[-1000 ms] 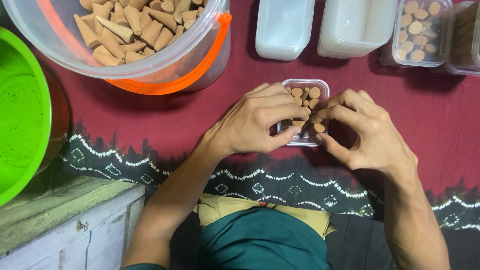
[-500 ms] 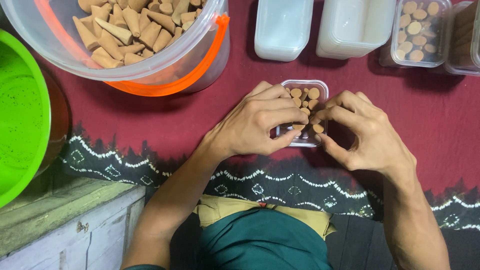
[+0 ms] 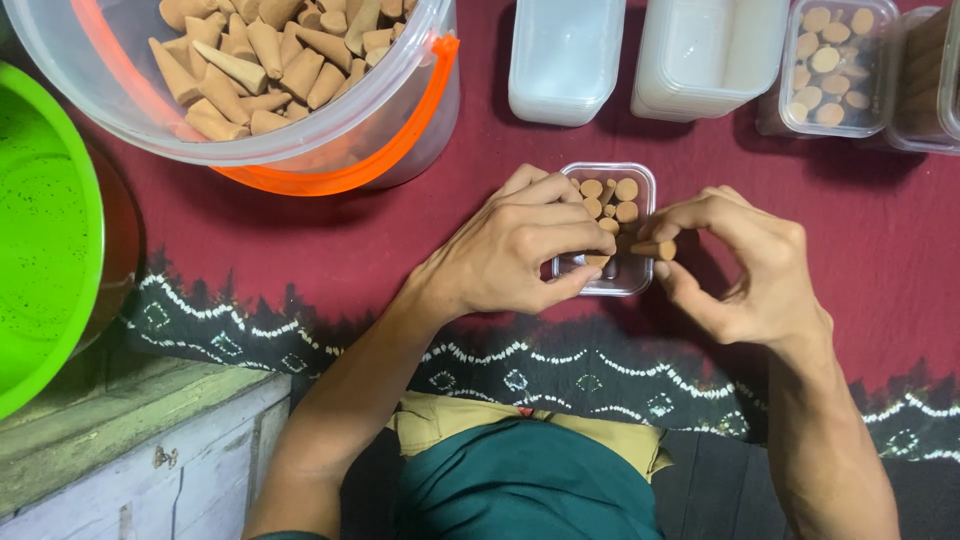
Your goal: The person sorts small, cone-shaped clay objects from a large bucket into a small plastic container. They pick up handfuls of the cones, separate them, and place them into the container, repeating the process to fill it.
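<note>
A small clear plastic box (image 3: 640,180) lies on the dark red cloth (image 3: 860,220), partly filled with tan cones standing on end. My left hand (image 3: 520,248) rests over the box's left side, fingertips pinching a cone (image 3: 597,260) at its lower edge. My right hand (image 3: 745,265) sits just right of the box and pinches another tan cone (image 3: 655,249) between thumb and forefinger, over the box's right rim.
A clear bucket (image 3: 400,110) with an orange handle, full of tan cones, stands at the upper left. A green tub (image 3: 45,230) is at the far left. Empty white boxes (image 3: 565,60) and filled clear boxes (image 3: 835,65) line the back. A wooden ledge (image 3: 120,450) is lower left.
My right hand has drawn slightly to the right, and the cone in its fingertips now shows clear of the box. My left hand has barely moved.
</note>
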